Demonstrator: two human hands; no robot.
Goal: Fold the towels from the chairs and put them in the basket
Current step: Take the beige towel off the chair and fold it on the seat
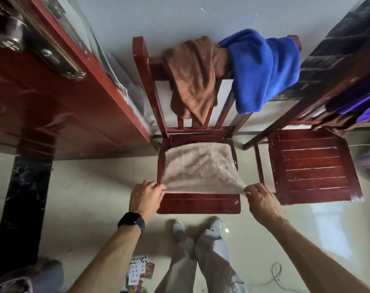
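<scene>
On the chair (197, 203) seat lay the beige towel (197, 166), its near corners pinched by the left hand (146, 194) and right hand (259, 198). Over its back hung a brown towel (190, 77) and blue towel (262, 70), unfolded; no basket showed.

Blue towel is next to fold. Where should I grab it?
Probably by the lower hanging edge of the blue towel, coming from the seat side. It drapes bunched over the chair backrest, and that free edge hangs clear of the brown towel.
</scene>
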